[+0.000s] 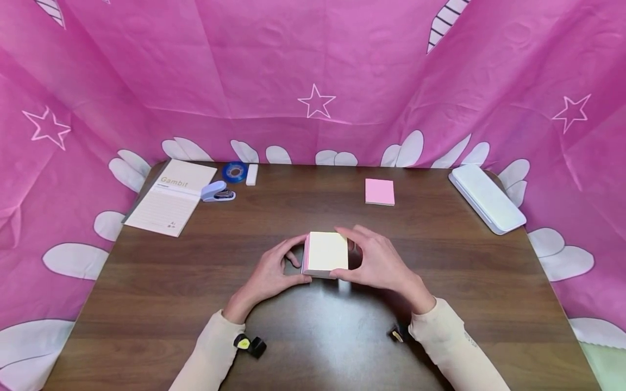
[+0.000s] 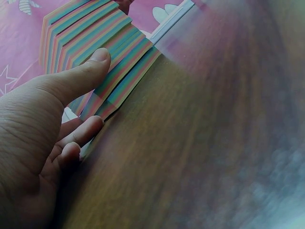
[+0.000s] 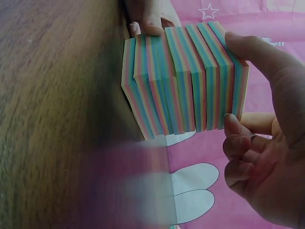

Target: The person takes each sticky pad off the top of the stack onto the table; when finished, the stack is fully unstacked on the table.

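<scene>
A stack of several sticky note pads point(image 1: 327, 251), pale yellow on top with colour-striped sides, stands on the table in front of me. From its left side my left hand point(image 1: 271, 274) grips the stack, thumb on the near face and fingers behind. The left wrist view has that thumb across the striped edges point(image 2: 100, 28) partway down. My right hand point(image 1: 379, 262) holds the top pad by its right corners between thumb and fingers. In the right wrist view those fingertips lie at the uppermost pads point(image 3: 233, 81), and the pads sit slightly out of line.
A pink sticky note pad point(image 1: 379, 191) lies farther back. At the back left are a notebook point(image 1: 168, 198), a lavender stapler point(image 1: 217, 191), a blue tape roll point(image 1: 235, 171) and a white eraser point(image 1: 251, 175). A white case point(image 1: 487, 199) lies back right. Pink curtain surrounds the table.
</scene>
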A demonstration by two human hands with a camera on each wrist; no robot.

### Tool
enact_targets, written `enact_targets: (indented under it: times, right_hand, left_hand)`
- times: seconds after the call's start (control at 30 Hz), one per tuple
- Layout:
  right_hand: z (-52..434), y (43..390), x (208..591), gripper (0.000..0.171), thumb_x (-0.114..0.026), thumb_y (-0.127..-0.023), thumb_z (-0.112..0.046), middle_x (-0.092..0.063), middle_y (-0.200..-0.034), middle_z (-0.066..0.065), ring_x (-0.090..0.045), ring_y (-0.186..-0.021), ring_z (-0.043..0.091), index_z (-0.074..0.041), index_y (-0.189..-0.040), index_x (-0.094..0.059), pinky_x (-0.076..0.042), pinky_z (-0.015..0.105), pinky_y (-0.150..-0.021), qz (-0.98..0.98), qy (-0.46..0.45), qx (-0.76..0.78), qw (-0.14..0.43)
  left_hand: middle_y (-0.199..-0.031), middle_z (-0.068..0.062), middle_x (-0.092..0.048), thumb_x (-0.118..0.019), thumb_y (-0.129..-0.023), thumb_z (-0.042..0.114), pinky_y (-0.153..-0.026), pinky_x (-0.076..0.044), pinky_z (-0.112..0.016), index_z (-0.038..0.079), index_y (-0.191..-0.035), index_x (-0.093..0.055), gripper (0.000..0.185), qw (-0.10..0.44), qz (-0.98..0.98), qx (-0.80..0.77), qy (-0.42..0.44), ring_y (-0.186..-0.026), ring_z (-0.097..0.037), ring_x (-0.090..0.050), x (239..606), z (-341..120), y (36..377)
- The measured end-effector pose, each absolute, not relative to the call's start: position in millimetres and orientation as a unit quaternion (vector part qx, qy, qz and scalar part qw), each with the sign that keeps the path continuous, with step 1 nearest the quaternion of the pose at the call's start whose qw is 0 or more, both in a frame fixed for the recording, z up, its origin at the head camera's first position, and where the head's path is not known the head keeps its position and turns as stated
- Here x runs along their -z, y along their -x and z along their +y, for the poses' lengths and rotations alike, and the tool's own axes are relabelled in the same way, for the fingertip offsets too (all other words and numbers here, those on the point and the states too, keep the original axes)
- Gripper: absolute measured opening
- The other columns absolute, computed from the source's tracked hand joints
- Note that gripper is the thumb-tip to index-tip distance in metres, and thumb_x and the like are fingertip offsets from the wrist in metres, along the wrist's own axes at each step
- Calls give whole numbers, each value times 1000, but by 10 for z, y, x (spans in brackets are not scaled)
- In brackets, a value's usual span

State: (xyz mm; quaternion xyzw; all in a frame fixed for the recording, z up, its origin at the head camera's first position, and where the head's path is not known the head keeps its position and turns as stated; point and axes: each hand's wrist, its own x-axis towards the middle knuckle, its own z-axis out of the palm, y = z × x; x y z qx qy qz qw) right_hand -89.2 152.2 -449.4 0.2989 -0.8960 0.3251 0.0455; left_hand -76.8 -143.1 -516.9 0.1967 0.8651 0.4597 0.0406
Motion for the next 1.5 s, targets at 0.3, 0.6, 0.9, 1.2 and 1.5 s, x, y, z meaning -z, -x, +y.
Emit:
enact_targets:
  times: [0.3, 0.6, 0.9, 1.2, 1.5]
  right_hand:
    - [1739, 1010, 4466, 81, -101, -73, -41, -72, -107, 3, -61, -85, 18, -7, -141, -72, -53, 38, -74, -884, -305, -345, 84]
    - [2385, 1390, 4652, 77, -101, -74, -34, -70, -102, 10, -60, -83, 19, -3, -138, -72, -48, 37, -70, -903, -242, -335, 120]
    - [3019, 1674, 4856, 68, -97, -80, -31, -62, -91, 10, -59, -79, 24, -2, -135, -71, -44, 36, -70, -934, -173, -288, 118]
    - [3334, 1865, 4922, 71, -92, -86, -36, -62, -96, 14, -58, -85, 28, 1, -140, -67, -43, 42, -74, -958, -133, -247, 60]
    - [3386, 1968, 5024, 72, -86, -95, -45, -60, -100, 15, -56, -89, 33, -3, -150, -65, -45, 48, -76, -963, -126, -235, 51]
  left_hand:
    - [-118, 2, -71, -104, -79, 28, -60, -40, -28, 25, -163, -56, 97, 39, 868, -454, -197, -68, -7, -53, 5183, -1430, 770]
    - [-132, -1, -69, -104, -80, 28, -59, -39, -27, 24, -163, -55, 96, 39, 867, -455, -198, -71, -8, -55, 5190, -1428, 764]
    - [-144, 0, -65, -103, -82, 30, -60, -38, -26, 26, -164, -54, 96, 47, 868, -454, -196, -79, -9, -59, 5202, -1432, 770]
    - [-140, -3, -67, -103, -81, 29, -58, -39, -27, 24, -164, -55, 97, 42, 866, -459, -197, -73, -8, -56, 5196, -1447, 765]
    - [-132, 0, -68, -103, -81, 30, -57, -39, -26, 25, -164, -54, 96, 45, 864, -460, -200, -73, -9, -56, 5182, -1435, 767]
